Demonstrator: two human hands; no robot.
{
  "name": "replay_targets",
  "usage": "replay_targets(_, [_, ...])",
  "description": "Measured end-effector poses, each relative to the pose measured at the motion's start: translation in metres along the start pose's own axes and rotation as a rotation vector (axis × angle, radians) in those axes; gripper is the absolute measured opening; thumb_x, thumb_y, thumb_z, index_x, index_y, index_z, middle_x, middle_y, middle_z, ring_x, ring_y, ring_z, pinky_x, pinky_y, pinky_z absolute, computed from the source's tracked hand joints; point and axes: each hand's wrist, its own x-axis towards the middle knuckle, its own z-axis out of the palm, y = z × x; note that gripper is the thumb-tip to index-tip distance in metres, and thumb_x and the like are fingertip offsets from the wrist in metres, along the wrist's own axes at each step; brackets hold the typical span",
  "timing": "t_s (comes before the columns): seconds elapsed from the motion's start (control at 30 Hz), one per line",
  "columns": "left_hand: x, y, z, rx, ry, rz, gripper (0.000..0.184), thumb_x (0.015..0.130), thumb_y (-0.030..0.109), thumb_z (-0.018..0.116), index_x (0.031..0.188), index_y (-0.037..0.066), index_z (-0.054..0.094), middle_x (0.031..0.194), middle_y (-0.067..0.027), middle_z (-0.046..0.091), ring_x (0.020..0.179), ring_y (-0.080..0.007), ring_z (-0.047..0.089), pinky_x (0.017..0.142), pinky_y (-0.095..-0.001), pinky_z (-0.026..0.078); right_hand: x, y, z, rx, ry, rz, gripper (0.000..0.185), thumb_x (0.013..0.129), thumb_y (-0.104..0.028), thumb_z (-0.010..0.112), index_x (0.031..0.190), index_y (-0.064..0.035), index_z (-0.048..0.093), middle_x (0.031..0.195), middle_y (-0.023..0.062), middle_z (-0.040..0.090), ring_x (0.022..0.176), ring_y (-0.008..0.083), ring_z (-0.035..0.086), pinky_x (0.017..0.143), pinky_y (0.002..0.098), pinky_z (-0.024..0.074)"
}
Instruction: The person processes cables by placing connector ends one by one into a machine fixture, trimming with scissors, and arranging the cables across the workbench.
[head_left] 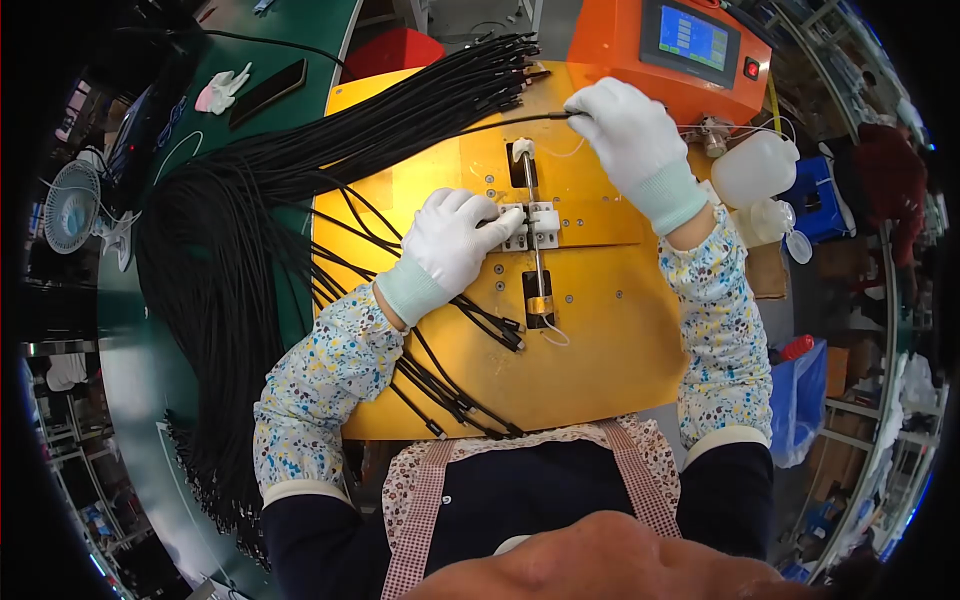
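My left hand (445, 238), in a white glove, is closed at the small metal fixture (543, 226) in the middle of the yellow plate (600, 345). Thumb and forefinger pinch a dark piece that looks like a black cable end, partly hidden by the fingers. Higher up on the right, my gloved right hand (632, 135) pinches the tip of a black cable (510, 122), which runs left into the large bundle. That bundle of black cables (400, 110) lies across the plate's upper left. Several cables with connectors (465, 400) lie below my left hand. Metal rods (540, 268) extend above and below the fixture.
An orange machine (625, 50) with a screen stands behind my right hand. White plastic bottles (757, 168) and a blue container (815, 200) are at right. The green table (135, 340) on the left carries cables, a small fan (72, 207), a glove (222, 90) and a dark flat object (268, 93).
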Motion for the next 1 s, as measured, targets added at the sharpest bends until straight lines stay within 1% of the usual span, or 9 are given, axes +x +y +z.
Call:
replay_targets(0.1, [0.014, 0.002, -0.043, -0.189, -0.307, -0.163, 0.036, 0.074, 0.002, 0.063, 0.106, 0.016, 0.069, 0.105, -0.0039, 0.062, 0.092, -0.0251, 0.059, 0.085, -0.038, 0.046, -0.017, -0.002, 0.004, 0.26, -0.076, 0.127, 0.011, 0.084, -0.007, 0.062, 0.094, -0.0021, 0.063, 0.083, 0.0111, 0.06, 0.077, 0.0249, 0.06, 0.071, 0.0324, 0.0486])
replay_targets(0.2, [0.021, 0.019, -0.069, -0.262, -0.041, 0.082, 0.037, 0.076, 0.001, 0.063, 0.109, 0.016, 0.069, 0.101, -0.0043, 0.063, 0.093, -0.0264, 0.058, 0.084, -0.0387, 0.046, -0.047, -0.015, 0.02, 0.608, -0.161, 0.258, 0.011, 0.082, -0.005, 0.063, 0.091, -0.0014, 0.066, 0.081, 0.0109, 0.059, 0.076, 0.0226, 0.059, 0.07, 0.0309, 0.0468])
replay_targets(0.23, [0.023, 0.026, -0.062, -0.169, 0.054, 0.011, 0.037, 0.077, 0.001, 0.063, 0.111, 0.016, 0.068, 0.098, -0.0042, 0.063, 0.092, -0.0263, 0.058, 0.083, -0.0376, 0.046, -0.055, -0.022, 0.027, 0.572, -0.156, 0.24, 0.01, 0.081, -0.005, 0.064, 0.09, -0.0017, 0.066, 0.08, 0.0105, 0.059, 0.076, 0.0227, 0.059, 0.07, 0.031, 0.0467])
replay_targets(0.37, [0.007, 0.02, -0.015, -0.07, -0.068, -0.175, 0.038, 0.079, 0.002, 0.058, 0.112, 0.017, 0.068, 0.091, -0.0036, 0.061, 0.084, -0.0252, 0.057, 0.081, -0.0357, 0.046, -0.067, -0.033, 0.035, 0.436, -0.165, 0.211, 0.009, 0.079, -0.005, 0.066, 0.088, -0.0022, 0.067, 0.078, 0.0096, 0.059, 0.075, 0.0228, 0.059, 0.068, 0.0321, 0.0471])
replay_targets(0.47, [0.005, 0.015, -0.014, -0.006, -0.081, -0.096, 0.038, 0.078, 0.003, 0.057, 0.112, 0.017, 0.067, 0.083, -0.0029, 0.058, 0.077, -0.0235, 0.056, 0.076, -0.0341, 0.045, -0.066, -0.029, 0.036, 0.469, -0.191, 0.206, 0.01, 0.079, -0.008, 0.067, 0.087, -0.0021, 0.067, 0.078, 0.0096, 0.059, 0.074, 0.0232, 0.06, 0.068, 0.0327, 0.048])
replay_targets(0.57, [0.007, 0.009, -0.013, 0.069, -0.065, -0.037, 0.04, 0.075, 0.003, 0.058, 0.112, 0.015, 0.066, 0.078, -0.002, 0.054, 0.074, -0.0214, 0.055, 0.073, -0.0325, 0.044, -0.06, -0.013, 0.037, 0.681, -0.181, 0.358, 0.01, 0.079, -0.009, 0.067, 0.087, -0.002, 0.067, 0.077, 0.0091, 0.059, 0.075, 0.0248, 0.062, 0.069, 0.0333, 0.0488])
replay_targets(0.67, [0.005, 0.007, -0.009, 0.097, -0.022, 0.053, 0.04, 0.074, 0.004, 0.058, 0.113, 0.014, 0.065, 0.078, -0.0016, 0.054, 0.073, -0.0204, 0.054, 0.072, -0.0323, 0.044, -0.031, -0.002, 0.023, 0.434, -0.098, 0.306, 0.013, 0.081, -0.013, 0.066, 0.089, -0.0028, 0.067, 0.081, 0.0093, 0.062, 0.079, 0.0262, 0.064, 0.072, 0.0343, 0.0502])
replay_targets(0.77, [0.006, 0.007, -0.01, 0.109, -0.019, 0.064, 0.04, 0.073, 0.005, 0.059, 0.112, 0.013, 0.065, 0.077, -0.0016, 0.053, 0.073, -0.0199, 0.054, 0.072, -0.0321, 0.044, 0.003, 0.019, 0.043, 0.155, -0.066, 0.082, 0.014, 0.083, -0.017, 0.064, 0.088, -0.0048, 0.068, 0.086, 0.0098, 0.066, 0.083, 0.0266, 0.065, 0.074, 0.0355, 0.0512])
replay_targets(1.0, [0.006, 0.007, -0.009, 0.103, -0.008, 0.087, 0.04, 0.073, 0.005, 0.059, 0.113, 0.012, 0.065, 0.077, -0.0023, 0.053, 0.072, -0.02, 0.054, 0.072, -0.0324, 0.044, 0.078, 0.008, 0.107, -0.527, -0.583, -0.165, 0.011, 0.083, -0.013, 0.06, 0.084, -0.0078, 0.07, 0.088, 0.0097, 0.07, 0.084, 0.024, 0.069, 0.072, 0.035, 0.0525])
